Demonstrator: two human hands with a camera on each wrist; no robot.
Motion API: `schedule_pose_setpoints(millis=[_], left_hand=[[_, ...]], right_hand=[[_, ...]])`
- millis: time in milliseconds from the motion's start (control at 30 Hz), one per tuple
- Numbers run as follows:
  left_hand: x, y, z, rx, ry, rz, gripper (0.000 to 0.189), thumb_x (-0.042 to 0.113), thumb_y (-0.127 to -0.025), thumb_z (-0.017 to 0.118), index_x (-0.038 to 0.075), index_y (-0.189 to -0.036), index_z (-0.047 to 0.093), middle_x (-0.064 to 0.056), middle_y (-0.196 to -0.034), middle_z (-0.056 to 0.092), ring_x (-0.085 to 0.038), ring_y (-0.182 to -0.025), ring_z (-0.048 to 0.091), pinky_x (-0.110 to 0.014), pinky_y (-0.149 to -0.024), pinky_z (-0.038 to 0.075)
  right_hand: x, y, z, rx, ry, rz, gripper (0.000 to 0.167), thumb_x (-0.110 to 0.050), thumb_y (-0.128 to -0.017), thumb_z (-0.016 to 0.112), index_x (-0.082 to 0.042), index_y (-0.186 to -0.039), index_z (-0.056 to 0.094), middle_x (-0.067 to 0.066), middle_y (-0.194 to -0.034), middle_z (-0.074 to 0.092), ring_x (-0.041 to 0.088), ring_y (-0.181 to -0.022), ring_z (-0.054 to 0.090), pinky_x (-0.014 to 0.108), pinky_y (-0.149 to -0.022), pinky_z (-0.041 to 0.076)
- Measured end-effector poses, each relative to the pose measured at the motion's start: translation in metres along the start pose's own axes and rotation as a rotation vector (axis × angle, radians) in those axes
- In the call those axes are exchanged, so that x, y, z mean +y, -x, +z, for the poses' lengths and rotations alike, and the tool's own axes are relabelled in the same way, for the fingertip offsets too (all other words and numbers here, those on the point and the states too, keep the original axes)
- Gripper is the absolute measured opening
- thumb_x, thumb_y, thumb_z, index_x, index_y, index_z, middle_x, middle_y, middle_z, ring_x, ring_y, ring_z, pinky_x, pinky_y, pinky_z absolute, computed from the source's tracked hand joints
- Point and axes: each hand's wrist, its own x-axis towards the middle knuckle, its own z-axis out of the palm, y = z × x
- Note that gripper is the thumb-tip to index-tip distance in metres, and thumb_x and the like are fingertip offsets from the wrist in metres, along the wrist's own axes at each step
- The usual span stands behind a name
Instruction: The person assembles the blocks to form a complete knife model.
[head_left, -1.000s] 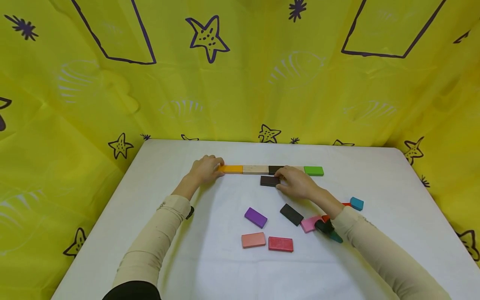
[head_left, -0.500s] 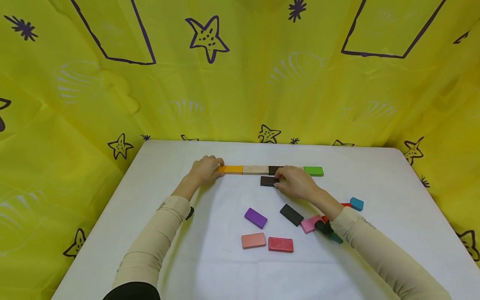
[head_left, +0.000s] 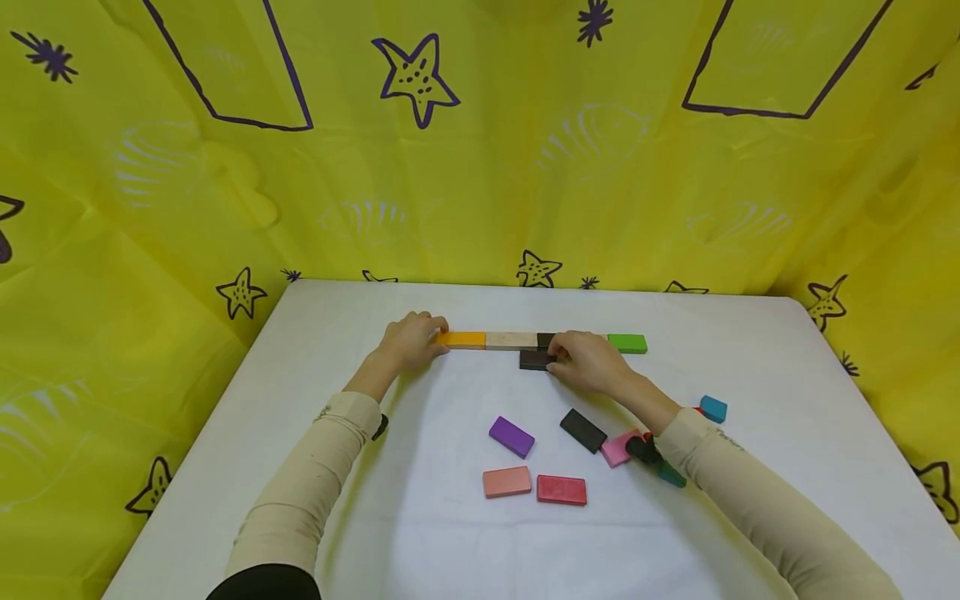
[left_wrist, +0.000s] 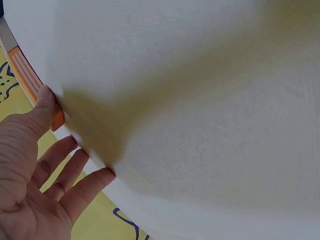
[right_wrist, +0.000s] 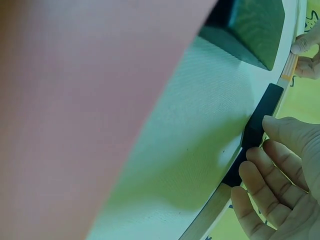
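Observation:
A row of flat blocks runs along the back of the white table. At its left end my left hand (head_left: pixel 408 340) grips an orange block (head_left: pixel 465 340), whose striped side shows beside the thumb in the left wrist view. Right of it come a plain wood block (head_left: pixel 511 341), a black block partly covered by my right hand, and a green block (head_left: pixel 627 343) at the far end. My right hand (head_left: pixel 588 361) pinches a second black block (head_left: pixel 533 360) by its right end, close against the row's near side. In the right wrist view, the thumb presses this black block (right_wrist: pixel 260 117).
Nearer on the table (head_left: pixel 435 550) lie a purple block (head_left: pixel 512 437), a third black block (head_left: pixel 583 430), a salmon block (head_left: pixel 507 482) and a red block (head_left: pixel 562 490). Pink (head_left: pixel 619 448), green and blue blocks (head_left: pixel 713 408) lie by the right forearm, which partly hides some pieces.
My right hand has moved the black block slightly back and left, closer to the row. The left hand has stayed at the orange block.

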Motion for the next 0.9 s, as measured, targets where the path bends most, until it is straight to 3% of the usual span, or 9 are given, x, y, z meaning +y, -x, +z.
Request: schedule_pose_setpoints(millis=[900], left_hand=[[0.0008, 0.0012, -0.0006, 0.005, 0.001, -0.001, 0.034, 0.033, -0.098, 0.070, 0.016, -0.127, 0.066, -0.010, -0.113, 0.066, -0.031, -0.103, 0.059, -0.051, -0.086, 0.053]], right_hand=[[-0.0046, -0.0054, -0.0041, -0.018, 0.003, 0.014, 0.020, -0.014, -0.093, 0.073, -0.001, -0.107, 0.072, 0.009, -0.093, 0.070, 0.022, -0.084, 0.062, 0.043, -0.080, 0.054]])
